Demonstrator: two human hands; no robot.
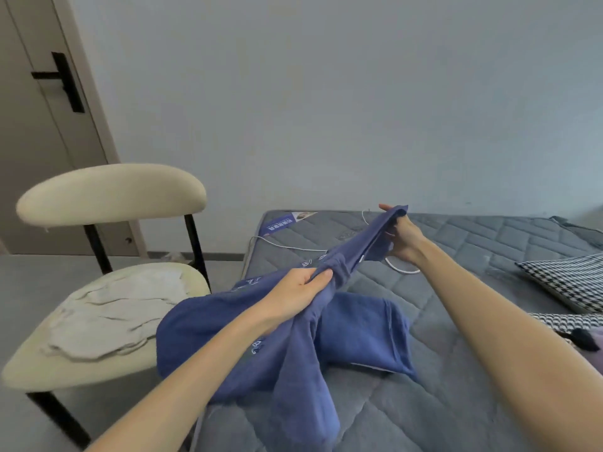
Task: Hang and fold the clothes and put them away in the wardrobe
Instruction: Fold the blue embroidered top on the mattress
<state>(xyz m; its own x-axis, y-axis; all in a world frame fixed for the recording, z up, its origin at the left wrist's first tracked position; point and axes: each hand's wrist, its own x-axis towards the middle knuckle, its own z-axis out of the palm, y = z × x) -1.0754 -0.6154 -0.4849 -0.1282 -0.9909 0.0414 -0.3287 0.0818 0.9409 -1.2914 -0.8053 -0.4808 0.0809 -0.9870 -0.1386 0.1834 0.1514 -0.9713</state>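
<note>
Grey quilted mattress (456,337), running from the near right up to the far wall. Printed label (287,221) at the far left corner. White cable (287,245) lying loose across the far end, curling into a loop. Blue garment (359,331) heaped on the near left part, one fold hanging over the left edge, upper part lifted clear. Houndstooth pillow (567,282) flat at the right edge. Second houndstooth piece (564,321) with a dark tassel just nearer, cut off by the frame. Beside the mattress on the grey floor (19,288): cream chair (98,373), black legs. Pale folded garment (111,314) flat on the seat.
</note>
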